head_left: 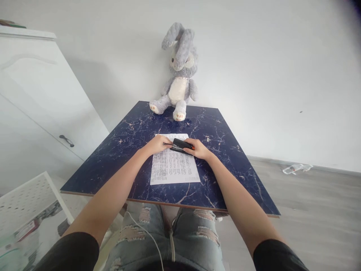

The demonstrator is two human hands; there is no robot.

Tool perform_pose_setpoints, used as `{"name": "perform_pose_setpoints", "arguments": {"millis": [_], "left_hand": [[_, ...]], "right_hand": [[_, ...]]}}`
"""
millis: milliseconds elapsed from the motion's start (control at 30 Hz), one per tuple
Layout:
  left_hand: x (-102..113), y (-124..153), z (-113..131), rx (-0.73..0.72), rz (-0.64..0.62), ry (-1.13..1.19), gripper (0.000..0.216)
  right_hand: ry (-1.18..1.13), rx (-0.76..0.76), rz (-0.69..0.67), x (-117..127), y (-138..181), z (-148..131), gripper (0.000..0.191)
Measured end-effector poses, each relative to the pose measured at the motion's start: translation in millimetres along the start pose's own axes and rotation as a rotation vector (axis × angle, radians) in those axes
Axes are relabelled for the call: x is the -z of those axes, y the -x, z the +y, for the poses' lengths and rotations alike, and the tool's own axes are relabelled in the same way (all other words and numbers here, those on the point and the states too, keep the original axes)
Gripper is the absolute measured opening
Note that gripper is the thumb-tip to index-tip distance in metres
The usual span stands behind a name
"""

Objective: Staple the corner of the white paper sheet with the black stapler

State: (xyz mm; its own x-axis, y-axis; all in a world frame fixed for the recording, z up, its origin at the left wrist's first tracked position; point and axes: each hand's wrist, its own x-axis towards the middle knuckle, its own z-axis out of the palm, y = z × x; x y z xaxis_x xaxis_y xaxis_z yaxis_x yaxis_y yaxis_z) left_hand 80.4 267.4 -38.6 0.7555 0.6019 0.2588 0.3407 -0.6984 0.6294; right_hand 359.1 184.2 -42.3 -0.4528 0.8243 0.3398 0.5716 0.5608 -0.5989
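A printed sheet of paper point(173, 165) lies on the dark blue marble-patterned table point(135, 128). Over its far half lies a black stapler point(180, 145) with an orange end. My right hand point(199, 149) is closed over the stapler's right end. My left hand point(158, 144) rests on the paper at the stapler's left end, fingers curled and pinching something thin at the stapler's tip that I cannot make out.
A grey plush rabbit point(179, 75) sits at the table's far edge against the white wall. A white cabinet point(36, 101) stands at the left, a white perforated panel point(25, 199) below it. A crushed plastic bottle point(296, 168) lies on the floor at the right.
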Motion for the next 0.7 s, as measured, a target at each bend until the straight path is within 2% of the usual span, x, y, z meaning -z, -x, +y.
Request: {"name": "perform_pose_setpoints", "arguments": {"millis": [200,400,567,633,700], "left_hand": [[10.5,3.2,-6.7,-0.019,-0.072,-0.005,0.02],[13.8,10.6,-9.7,0.109,-0.065,0.234,0.029],[21.8,14.8,-2.5,0.116,-0.195,0.448,0.044],[20.4,13.8,1.7,0.082,-0.144,0.482,0.05],[14.5,11.2,5.9,0.031,-0.037,0.503,0.055]], "right_hand": [[-0.006,0.001,0.0,0.6,-0.3,0.0,0.028],[-0.064,-0.01,0.038,0.8,0.4,2.7,0.03],[-0.236,-0.013,0.106,7.3,4.5,-1.8,0.038],[-0.297,-0.01,0.103,8.0,5.0,-5.4,0.041],[-0.327,0.002,0.092,5.6,3.9,-9.9,0.045]]}}
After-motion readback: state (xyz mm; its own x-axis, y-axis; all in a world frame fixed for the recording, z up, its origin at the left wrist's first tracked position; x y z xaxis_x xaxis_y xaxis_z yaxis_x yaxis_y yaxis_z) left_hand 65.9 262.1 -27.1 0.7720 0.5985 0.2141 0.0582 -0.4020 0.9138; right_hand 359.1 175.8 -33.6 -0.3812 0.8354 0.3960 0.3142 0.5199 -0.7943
